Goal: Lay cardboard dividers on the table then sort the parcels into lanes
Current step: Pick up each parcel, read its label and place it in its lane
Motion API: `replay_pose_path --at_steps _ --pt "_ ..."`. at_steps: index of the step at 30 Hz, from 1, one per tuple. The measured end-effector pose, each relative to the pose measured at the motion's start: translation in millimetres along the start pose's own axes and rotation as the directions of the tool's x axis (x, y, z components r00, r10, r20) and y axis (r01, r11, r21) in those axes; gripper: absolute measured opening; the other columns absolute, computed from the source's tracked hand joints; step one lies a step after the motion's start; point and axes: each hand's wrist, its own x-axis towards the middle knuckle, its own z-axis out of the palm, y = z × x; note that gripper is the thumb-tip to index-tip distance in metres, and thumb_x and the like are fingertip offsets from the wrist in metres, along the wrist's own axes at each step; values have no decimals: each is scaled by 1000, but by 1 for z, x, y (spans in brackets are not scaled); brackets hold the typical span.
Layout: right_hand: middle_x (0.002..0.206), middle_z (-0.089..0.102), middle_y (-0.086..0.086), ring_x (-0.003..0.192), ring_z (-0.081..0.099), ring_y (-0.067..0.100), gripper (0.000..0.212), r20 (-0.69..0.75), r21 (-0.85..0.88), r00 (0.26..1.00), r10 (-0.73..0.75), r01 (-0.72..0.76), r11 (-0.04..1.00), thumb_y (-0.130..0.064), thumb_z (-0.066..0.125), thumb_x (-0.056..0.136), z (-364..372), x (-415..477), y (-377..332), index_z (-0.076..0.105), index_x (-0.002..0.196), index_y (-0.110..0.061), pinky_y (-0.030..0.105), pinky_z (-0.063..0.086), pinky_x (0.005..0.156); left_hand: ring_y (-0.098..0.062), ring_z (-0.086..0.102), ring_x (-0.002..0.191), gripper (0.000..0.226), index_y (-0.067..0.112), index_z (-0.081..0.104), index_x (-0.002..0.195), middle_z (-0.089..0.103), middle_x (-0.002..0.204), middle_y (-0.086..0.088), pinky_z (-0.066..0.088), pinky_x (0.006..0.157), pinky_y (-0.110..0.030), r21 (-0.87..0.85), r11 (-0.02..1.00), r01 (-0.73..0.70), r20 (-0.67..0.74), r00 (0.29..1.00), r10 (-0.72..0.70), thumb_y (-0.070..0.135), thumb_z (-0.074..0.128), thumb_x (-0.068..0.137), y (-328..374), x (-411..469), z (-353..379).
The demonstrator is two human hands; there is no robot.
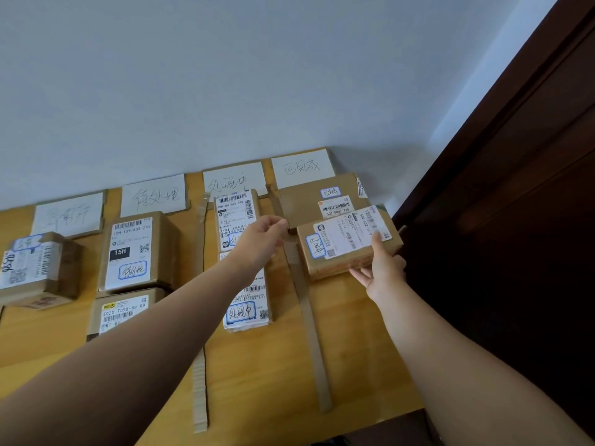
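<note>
I see my right hand (383, 268) gripping the near right corner of a parcel (349, 246) in the rightmost lane, beside a divider (310, 317) on the surface (273, 381). My left hand (260, 243) pinches thumb to fingers at the parcel's far left corner; whether it grips anything, I cannot tell.

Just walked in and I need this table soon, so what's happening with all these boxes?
A person is sorting parcels into lanes marked by cardboard strips and handwritten cards. The right hand holds a small labelled parcel in the rightmost lane, in front of a flat parcel already there. The left hand hovers near its left corner, fingers pinched. The other lanes already hold parcels, so sorting looks nearly finished.
</note>
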Motion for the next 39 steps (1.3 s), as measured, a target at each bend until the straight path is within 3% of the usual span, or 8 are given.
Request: replay_pose_path --at_steps 12,17,22,26,29,33,35,39 --pt "122 55 13 106 61 30 56 -72 -111 997 -17 9 994 -35 65 89 13 9 -4 37 133 -15 41 62 63 -16 61 101 31 17 56 124 63 114 -3 50 97 -40 22 1000 0 -35 999 1 32 46 99 -1 7 -6" --pt "124 56 13 93 58 29 56 -62 -121 998 28 -35 992 -26 68 89 17 1 -10 36 133 -15 45 61 71 -18 62 102 29 17 57 122 64 114 -5 50 97 -40 33 999 -16 -26 1000 17 30 48 98 -1 8 -9" --pt "133 49 12 121 49 33 64 -92 -173 996 9 -25 985 -18 69 87 15 -15 -15 31 137 -15 52 56 82 -19 62 99 23 19 57 117 63 112 -6 49 96 -40 56 997 -46 -22 999 48 29 49 98 1 2 -10" --pt "125 50 10 101 51 27 60 -70 -296 991 -115 90 951 -15 67 87 8 -31 -20 32 136 -10 45 54 82 -20 61 97 22 17 56 118 63 113 -8 50 88 -34 46 995 -89 -15 996 90 25 49 98 7 -9 -13" --pt "116 59 5 84 52 21 41 24 -519 958 -285 256 816 -12 63 87 3 -42 -19 52 126 -11 43 56 79 -20 62 100 23 17 56 118 63 114 -7 51 85 -31 59 991 -124 -33 991 126 26 48 98 8 -22 -22" --pt "86 62 3 83 58 27 11 251 -783 854 -456 456 423 -18 56 85 16 -71 -16 61 92 -12 26 42 54 -18 62 101 24 18 55 119 62 112 -2 51 87 -33 78 981 -175 -91 979 182 27 48 98 6 -43 -51" --pt "82 58 3 84 56 27 5 352 -755 816 -459 537 376 -16 53 87 34 -87 -12 57 83 -14 27 40 57 -18 62 101 26 18 54 121 62 113 -2 51 86 -34 85 977 -197 -135 969 207 28 49 97 1 -55 -72" --pt "99 63 3 86 61 21 12 533 -669 731 -426 672 317 -17 53 90 76 -128 14 60 100 -15 31 49 71 -17 62 97 25 20 54 120 63 108 0 51 86 -33 124 961 -246 -294 916 273 27 53 96 -13 -82 -117"
